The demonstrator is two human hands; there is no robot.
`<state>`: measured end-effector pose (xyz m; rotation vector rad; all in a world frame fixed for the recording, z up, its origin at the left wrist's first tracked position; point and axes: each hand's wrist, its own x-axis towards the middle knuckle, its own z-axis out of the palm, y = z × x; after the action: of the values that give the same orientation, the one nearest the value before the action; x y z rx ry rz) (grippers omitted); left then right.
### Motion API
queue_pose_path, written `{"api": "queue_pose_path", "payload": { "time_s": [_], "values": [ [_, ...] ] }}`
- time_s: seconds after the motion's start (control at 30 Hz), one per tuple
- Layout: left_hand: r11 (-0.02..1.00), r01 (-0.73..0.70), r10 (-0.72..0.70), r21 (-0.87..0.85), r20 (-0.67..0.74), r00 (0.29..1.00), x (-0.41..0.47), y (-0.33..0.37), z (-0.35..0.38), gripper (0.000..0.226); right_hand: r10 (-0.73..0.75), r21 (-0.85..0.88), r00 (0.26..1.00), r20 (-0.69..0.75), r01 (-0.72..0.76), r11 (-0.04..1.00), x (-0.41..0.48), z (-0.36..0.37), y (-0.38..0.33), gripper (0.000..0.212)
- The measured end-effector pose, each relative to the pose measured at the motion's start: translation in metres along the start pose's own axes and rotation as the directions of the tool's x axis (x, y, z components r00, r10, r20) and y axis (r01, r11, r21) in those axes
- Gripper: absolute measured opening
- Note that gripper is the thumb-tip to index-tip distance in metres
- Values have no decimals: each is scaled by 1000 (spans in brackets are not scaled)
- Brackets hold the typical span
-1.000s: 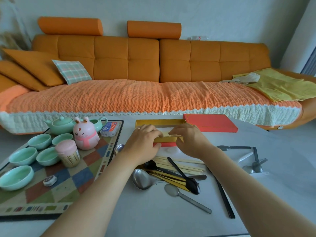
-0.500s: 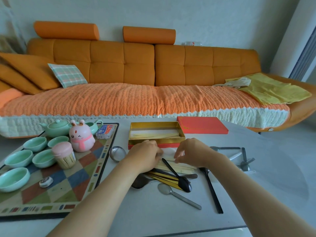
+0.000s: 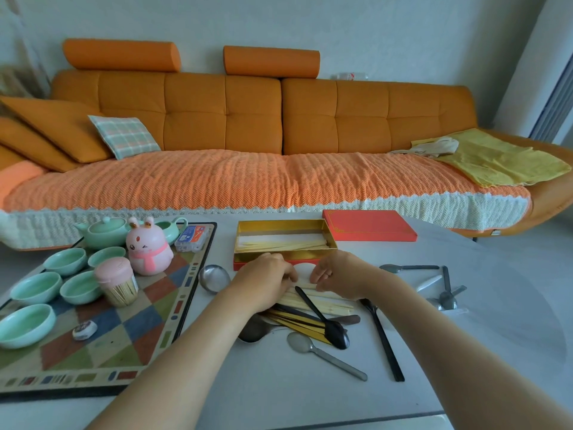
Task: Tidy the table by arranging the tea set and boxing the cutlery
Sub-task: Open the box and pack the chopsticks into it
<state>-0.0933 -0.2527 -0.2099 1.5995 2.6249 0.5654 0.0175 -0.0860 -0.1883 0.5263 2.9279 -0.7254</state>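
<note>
The left hand (image 3: 266, 282) curls its fingers over the left ends of the pale slender wooden chopsticks (image 3: 322, 302). These lie across black-and-gold cutlery (image 3: 297, 321) on the grey table (image 3: 248, 383), just in front of the open gold-lined red box (image 3: 237, 240). The right hand (image 3: 339, 276) pinches the same bundle. Light, stiff and likely to roll, the chopsticks are probably best gathered at both ends.

We see both forearms reaching in from bottom edge, converging toward centre. Left hand (image 3: 266, 282) palm down, knuckles up, fingers curled under; fingertips hidden, so its grip unclear to us. Right hand (image 3: 339, 274) palm turned inward, wrist slightly bent, fingers (image 3: 319, 276) curled, pinching end of pale chopsticks (image 3: 336, 307). Hands close together, not touching.
</note>
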Motion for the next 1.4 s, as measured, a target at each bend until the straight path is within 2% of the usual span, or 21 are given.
{"api": "queue_pose_path", "payload": {
  "time_s": [0.27,0.4,0.7,0.83,0.93,1.03,1.13,1.27,1.4],
  "values": [
    [998,25,-24,-59,29,999,2,0,-2,8,-10,-80,997,80,16,997,2,-2,-5,21],
    [997,28,-25,-71,52,998,3,-1,0,14,-16,-65,997,77,21,998,2,0,-5,22],
    [998,21,-17,-63,66,998,4,-2,2,7,-30,-103,998,52,35,994,-3,-1,-8,23],
    [997,40,-43,-66,-49,998,4,-9,-8,12,-71,-104,996,-46,65,992,-5,-2,-8,23],
    [991,72,-95,-114,-219,971,6,-21,-23,7,-89,-55,980,-175,81,995,-2,-6,-4,21],
    [981,115,-167,-158,-378,910,7,-33,-32,8,-135,-25,920,-368,135,990,5,-9,0,29],
    [984,129,-172,-123,-457,873,7,-39,-29,8,-156,-32,852,-499,162,986,17,-9,0,36],
    [990,136,-139,-39,-451,882,8,-42,-20,20,-103,-74,821,-562,74,995,37,-3,0,46],
    [995,55,-35,80,-237,971,9,-43,-14,37,-28,-103,876,-481,-25,994,53,3,1,53]
  ]
}}
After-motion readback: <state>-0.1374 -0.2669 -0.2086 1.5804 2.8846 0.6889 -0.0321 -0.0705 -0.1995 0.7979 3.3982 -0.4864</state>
